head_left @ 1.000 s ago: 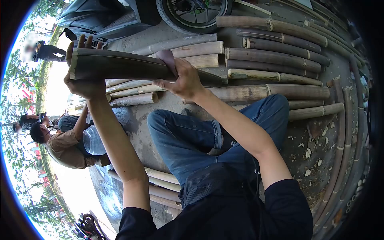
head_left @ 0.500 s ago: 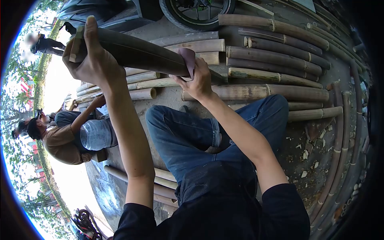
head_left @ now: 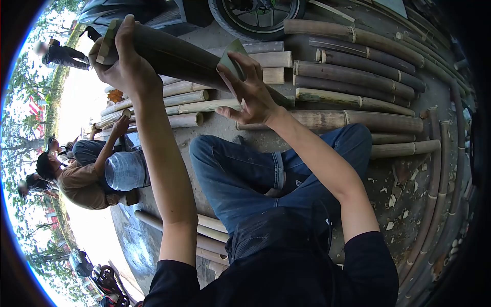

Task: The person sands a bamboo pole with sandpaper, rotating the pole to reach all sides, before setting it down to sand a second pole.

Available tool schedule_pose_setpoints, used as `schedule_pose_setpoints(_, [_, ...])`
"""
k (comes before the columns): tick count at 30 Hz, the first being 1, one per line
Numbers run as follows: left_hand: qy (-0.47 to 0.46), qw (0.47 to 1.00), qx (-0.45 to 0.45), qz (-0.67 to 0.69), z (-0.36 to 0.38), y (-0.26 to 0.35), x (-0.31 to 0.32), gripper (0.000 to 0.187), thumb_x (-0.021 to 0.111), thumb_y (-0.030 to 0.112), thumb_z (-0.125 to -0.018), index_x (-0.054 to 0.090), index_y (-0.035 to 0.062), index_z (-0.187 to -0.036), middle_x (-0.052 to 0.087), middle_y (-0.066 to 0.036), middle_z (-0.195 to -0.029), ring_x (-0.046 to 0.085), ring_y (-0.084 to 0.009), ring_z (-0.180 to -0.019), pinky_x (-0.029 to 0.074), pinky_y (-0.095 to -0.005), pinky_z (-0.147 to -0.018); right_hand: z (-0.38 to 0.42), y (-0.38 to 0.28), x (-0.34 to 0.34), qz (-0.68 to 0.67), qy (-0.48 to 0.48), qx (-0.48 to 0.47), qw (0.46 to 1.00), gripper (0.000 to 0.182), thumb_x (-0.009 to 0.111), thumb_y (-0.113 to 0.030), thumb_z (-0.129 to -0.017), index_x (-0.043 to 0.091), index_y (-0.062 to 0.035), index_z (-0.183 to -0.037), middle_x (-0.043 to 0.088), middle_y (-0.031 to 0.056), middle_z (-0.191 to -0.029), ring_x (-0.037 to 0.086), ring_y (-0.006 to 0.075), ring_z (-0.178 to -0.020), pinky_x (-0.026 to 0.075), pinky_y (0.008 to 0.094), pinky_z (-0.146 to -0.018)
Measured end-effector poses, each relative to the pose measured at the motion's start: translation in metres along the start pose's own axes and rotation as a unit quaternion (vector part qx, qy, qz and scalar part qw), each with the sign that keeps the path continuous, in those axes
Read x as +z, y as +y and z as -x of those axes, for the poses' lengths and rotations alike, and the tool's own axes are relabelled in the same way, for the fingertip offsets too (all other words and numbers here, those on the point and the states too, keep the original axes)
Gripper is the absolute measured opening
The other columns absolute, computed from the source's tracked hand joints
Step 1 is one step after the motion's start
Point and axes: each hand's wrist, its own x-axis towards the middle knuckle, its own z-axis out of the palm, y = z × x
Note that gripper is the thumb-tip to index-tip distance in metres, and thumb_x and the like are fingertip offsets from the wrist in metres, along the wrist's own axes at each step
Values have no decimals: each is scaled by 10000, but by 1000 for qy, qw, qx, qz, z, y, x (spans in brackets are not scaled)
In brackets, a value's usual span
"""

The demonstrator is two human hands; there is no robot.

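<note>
**Holding bamboo pole in L hand, abrasive-looking sheet in R hand**

L arm reaches fwd, nearly straight; hand grasps pole's upper-L end, thumb up its side. R arm extends fwd w/ slight elbow bend; fingers hold sheet against pole, thumb splayed free. Pole's out in front of bent knees, long axis slanting upper L to lower R, partly hidden behind R hand. Clear plastic jug sits nr co-worker in brown shirt; contents unclear.

Grey flr w/ bamboo poles & scattered pale chips.
</note>
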Motion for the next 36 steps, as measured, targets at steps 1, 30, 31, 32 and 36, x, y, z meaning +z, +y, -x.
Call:
schedule_pose_setpoints(1, [4, 1000, 11, 7, -1, -1, 0, 504, 856, 129, -817, 485, 23, -1142, 664, -112, -995, 686, -177, -915, 561, -301, -902, -6, -1, 6, -1, 2, -1, 1000, 994, 855, -385, -718, 403, -226, -1588, 437, 223, -1461, 532, 446, -1239, 464, 552, -1041])
schedule_pose_setpoints(30, [35, 999, -5, -18, 8, -2, -24, 452, 759, 338, -932, 464, 56, -1125, 673, -135, -963, 696, -209, -851, 615, -356, -778, 154, 85, 7, 40, -160, 228, 960, 927, 804, -223, -739, 372, -89, -1548, 552, 202, -1364, 549, 417, -1233, 473, 500, -1055])
schedule_pose_setpoints(31, [34, 999, -5, -18, 5, -6, -27, 452, 759, 338, -932, 464, 56, -1125, 673, -135, -963, 696, -209, -851, 615, -356, -778, 178, 96, 0, 60, -193, 259, 945, 937, 804, -220, -752, 353, -92, -1563, 528, 209, -1426, 517, 415, -1298, 453, 496, -1095])
schedule_pose_setpoints(32, [31, 999, 2, -17, 0, -13, -33, 447, 770, 335, -924, 472, 61, -1114, 665, -116, -956, 686, -193, -856, 601, -343, -791, 197, 104, -7, 60, -192, 258, 945, 937, 804, -220, -752, 353, -92, -1563, 528, 209, -1426, 517, 415, -1298, 453, 496, -1095])
schedule_pose_setpoints(36, [28, 999, 1, -14, 0, -10, -21, 435, 789, 319, -910, 482, 78, -1105, 639, -69, -937, 659, -160, -867, 566, -319, -832, 219, 111, -15, 29, -216, 330, 918, 997, 817, -216, -770, 286, -104, -1606, 480, 212, -1497, 448, 419, -1391, 405, 483, -1162])
